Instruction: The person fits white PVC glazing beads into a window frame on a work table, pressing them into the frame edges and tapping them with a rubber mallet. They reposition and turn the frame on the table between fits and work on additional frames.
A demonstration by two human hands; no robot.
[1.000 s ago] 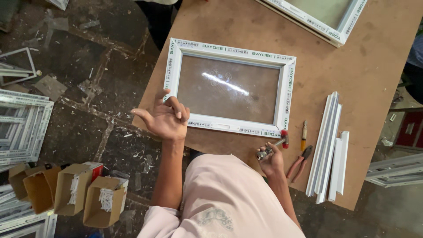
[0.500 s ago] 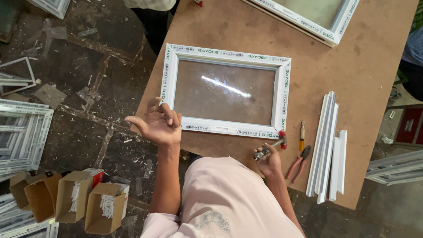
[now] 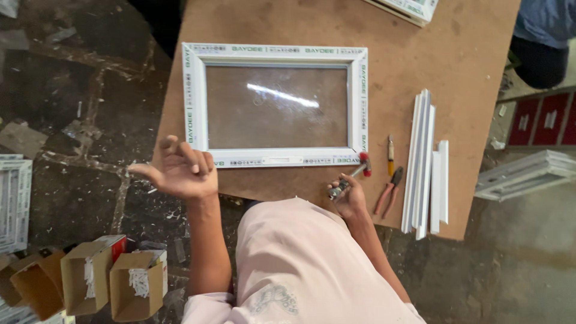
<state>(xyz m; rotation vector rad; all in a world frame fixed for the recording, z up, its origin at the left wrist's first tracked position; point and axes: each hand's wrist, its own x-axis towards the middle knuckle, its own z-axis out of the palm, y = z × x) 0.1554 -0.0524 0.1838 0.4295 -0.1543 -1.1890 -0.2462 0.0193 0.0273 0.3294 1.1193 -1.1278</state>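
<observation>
A white plastic window frame (image 3: 198,114) with a clear glass pane lies flat on the brown board table (image 3: 420,54). My left hand (image 3: 180,171) hovers palm up just off the frame's near left corner, fingers loosely curled, holding nothing I can see. My right hand (image 3: 348,198) rests at the table's near edge, gripping a small tool (image 3: 351,177) with a metal body and a red tip that points at the frame's near right corner.
Red-handled pliers (image 3: 389,191) and a small screwdriver (image 3: 390,155) lie right of my right hand. Several white profile strips (image 3: 426,162) lie beyond them. Cardboard boxes (image 3: 111,282) stand on the littered floor at left. Another person (image 3: 543,36) sits at the far right.
My left hand has drifted off the frame's corner toward the left and lower, turning palm up. The view has moved closer to the table. My right hand keeps hold of the tool.
</observation>
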